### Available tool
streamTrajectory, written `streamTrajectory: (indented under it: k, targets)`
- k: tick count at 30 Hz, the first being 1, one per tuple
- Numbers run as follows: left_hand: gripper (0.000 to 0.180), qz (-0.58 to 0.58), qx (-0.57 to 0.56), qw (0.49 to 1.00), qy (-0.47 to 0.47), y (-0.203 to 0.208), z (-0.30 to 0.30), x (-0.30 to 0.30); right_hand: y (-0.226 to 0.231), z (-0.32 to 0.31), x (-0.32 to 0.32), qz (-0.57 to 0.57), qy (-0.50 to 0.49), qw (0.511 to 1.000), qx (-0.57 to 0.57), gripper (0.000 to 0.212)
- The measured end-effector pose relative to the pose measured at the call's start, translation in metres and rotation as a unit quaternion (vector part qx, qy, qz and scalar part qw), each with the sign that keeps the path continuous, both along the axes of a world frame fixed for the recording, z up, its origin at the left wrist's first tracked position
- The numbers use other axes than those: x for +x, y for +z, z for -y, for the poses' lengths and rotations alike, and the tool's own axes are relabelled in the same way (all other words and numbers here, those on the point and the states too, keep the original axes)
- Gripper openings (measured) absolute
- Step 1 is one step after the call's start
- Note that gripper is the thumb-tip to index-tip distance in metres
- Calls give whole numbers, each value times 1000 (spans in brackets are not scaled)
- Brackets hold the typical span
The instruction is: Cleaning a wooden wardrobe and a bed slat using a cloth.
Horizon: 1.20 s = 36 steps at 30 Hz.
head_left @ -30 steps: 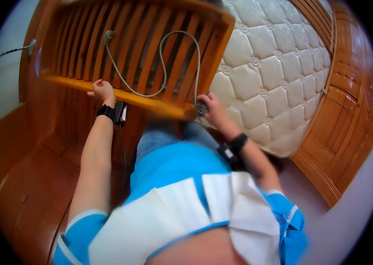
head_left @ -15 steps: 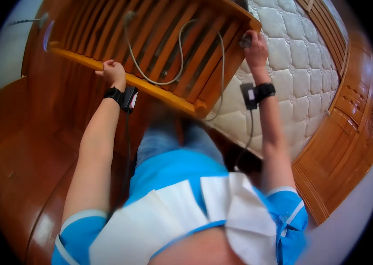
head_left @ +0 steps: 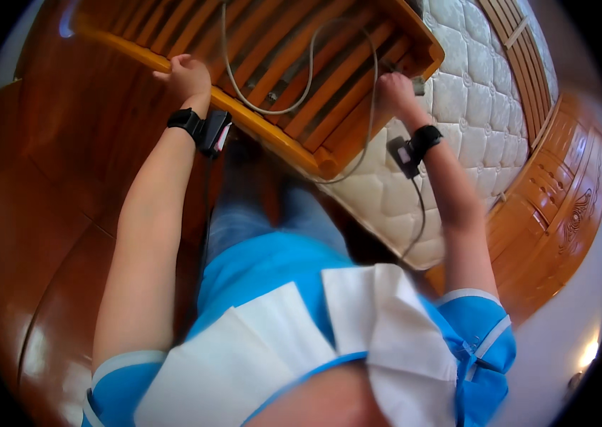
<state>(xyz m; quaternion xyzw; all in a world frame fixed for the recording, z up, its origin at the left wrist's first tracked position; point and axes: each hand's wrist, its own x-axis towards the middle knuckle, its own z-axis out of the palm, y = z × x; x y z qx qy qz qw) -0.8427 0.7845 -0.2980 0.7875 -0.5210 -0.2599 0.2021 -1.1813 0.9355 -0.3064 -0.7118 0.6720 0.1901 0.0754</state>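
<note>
A slatted orange-brown wooden frame [head_left: 301,146] lies tilted across the top of the view. My left hand [head_left: 190,78] is closed at its near rail, the thumb on the near side and bent fingers over the top. Over by the frame's right corner, my right hand [head_left: 395,92] is closed and reaches over the end board. A small grey thing [head_left: 419,87] sticks out beside that hand; it may be a cloth, but its kind is hard to make out. A pale cable [head_left: 310,78] loops over the slats and hangs past the frame's right end.
A white quilted mattress [head_left: 472,114] lies to the right, against the frame's end. Beyond it stands a carved wooden board [head_left: 550,206]. Glossy reddish-brown wood [head_left: 9,228] spreads along the left. Black devices with leads [head_left: 212,135] are strapped to both wrists.
My right hand has come down and inward from the frame's corner over the end board, the grey thing with it. The frame sits higher and farther right in view. My left hand stays at the rail.
</note>
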Motion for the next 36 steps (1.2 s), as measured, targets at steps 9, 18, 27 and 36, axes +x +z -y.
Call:
streamTrajectory:
  k: [9, 18, 27, 36]
  targets:
    - [15, -18, -86, 996, 8, -17, 0, 6, 6, -51, 104, 155, 3, 975, 160, 9]
    - [19, 50, -77, 996, -19, -34, 2, 11, 7, -50, 102, 90, 56, 975, 194, 13]
    - [15, 7, -102, 995, -9, -41, 4, 7, -4, -17, 19, -15, -16, 1000, -5, 13]
    - [15, 7, -98, 995, 16, -36, 3, 6, -2, -60, 119, 74, -4, 988, 138, 13]
